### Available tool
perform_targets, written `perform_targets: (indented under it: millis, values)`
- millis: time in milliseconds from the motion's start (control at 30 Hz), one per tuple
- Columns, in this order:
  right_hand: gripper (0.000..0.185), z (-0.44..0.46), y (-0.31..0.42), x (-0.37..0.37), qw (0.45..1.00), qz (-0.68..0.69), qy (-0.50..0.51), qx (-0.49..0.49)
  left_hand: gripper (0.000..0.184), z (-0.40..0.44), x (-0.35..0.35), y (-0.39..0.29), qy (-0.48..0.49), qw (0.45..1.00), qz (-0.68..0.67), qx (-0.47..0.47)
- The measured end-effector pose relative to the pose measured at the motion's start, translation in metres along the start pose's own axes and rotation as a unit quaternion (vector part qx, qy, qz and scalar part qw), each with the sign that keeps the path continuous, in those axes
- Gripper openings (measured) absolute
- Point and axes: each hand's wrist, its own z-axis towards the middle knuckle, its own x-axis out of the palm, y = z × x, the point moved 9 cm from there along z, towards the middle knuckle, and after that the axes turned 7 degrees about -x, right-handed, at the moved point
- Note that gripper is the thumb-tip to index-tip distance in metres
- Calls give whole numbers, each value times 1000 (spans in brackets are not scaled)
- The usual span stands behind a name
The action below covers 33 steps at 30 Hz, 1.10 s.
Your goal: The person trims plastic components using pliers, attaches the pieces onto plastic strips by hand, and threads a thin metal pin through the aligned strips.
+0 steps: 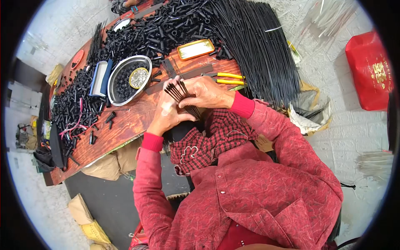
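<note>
A small bundle of thin dark rods (176, 92) fans out between my two hands, just over the table's near edge. My left hand (166, 111) is closed round it from the left. From the right, my right hand (207, 93) grips the same bundle, its thumb lying across the rods. More thin rods (168, 66) lie on the table just beyond my fingers. Close to my right hand are pliers with yellow handles (230, 78). Left of my hands stands a metal bowl (111, 92) of small black parts, with a round tin of silvery bits (139, 78) inside.
Black tubular parts (166, 25) are heaped across the wooden table (121, 125). Long black rods (260, 46) lie at the right. There are an orange-rimmed tray (196, 49), a blue-edged tray (100, 79) and a red bag (368, 71). Another person's hand (131, 3) shows at the top.
</note>
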Motion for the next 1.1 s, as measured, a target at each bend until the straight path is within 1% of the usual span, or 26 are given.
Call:
perform_targets:
  millis: [33,67,100,133,200,233,300,333,400,433,467,500,567,667,767,867,933,967,1033,1100]
  values:
    - [30,-2,-3,2,1000,-13,15,12,94,-2,-8,-8,8,1000,6,3]
    - [30,-3,-7,4,999,-25,29,23,93,-2,-22,-4,-17,992,-113,-54]
    - [30,-3,-8,4,999,-34,23,16,91,0,-35,0,-43,966,-230,-111]
    - [30,-2,-5,0,999,-31,14,14,80,6,-50,-9,-68,966,-223,-114]
    - [26,-1,5,-7,998,-52,27,30,54,16,-63,-20,-104,964,-220,-109]
    - [28,-1,6,-8,998,-35,31,31,54,18,-64,-24,-99,965,-217,-110]
    - [29,-6,-4,-3,998,-44,25,40,34,23,-60,-28,-73,965,-218,-126]
    - [29,-7,-7,-3,997,-55,23,50,34,25,-61,-32,-69,966,-216,-125]
    - [29,-9,-8,-5,998,-48,11,48,28,25,-58,-35,-53,956,-249,-148]
    - [30,-8,-3,-5,998,-44,23,33,29,26,-58,-36,-42,964,-230,-124]
    - [30,-8,2,-4,998,-40,37,16,29,25,-56,-35,-38,965,-229,-125]
    - [30,-7,3,-6,999,-39,34,16,29,24,-55,-35,-36,963,-232,-132]
    - [32,-6,1,-2,996,-39,75,34,28,25,-56,-37,-32,963,-231,-138]
    - [34,-6,-2,0,996,-27,82,35,26,26,-57,-40,-19,968,-205,-146]
    - [40,-5,-11,8,998,-13,65,12,23,27,-57,-44,-20,969,-208,-132]
    - [44,-8,-13,7,998,-23,54,34,21,24,-56,-44,-33,970,-205,-128]
    - [44,-9,-14,10,998,-24,47,28,19,22,-59,-46,-57,975,-176,-120]
    - [44,-8,-14,10,999,-24,41,21,19,23,-59,-48,-54,976,-178,-115]
    - [44,-10,-16,9,999,-22,35,22,18,24,-61,-49,-63,983,-138,-105]
    - [42,-10,-18,11,1000,-5,26,13,16,27,-62,-51,-62,984,-137,-96]
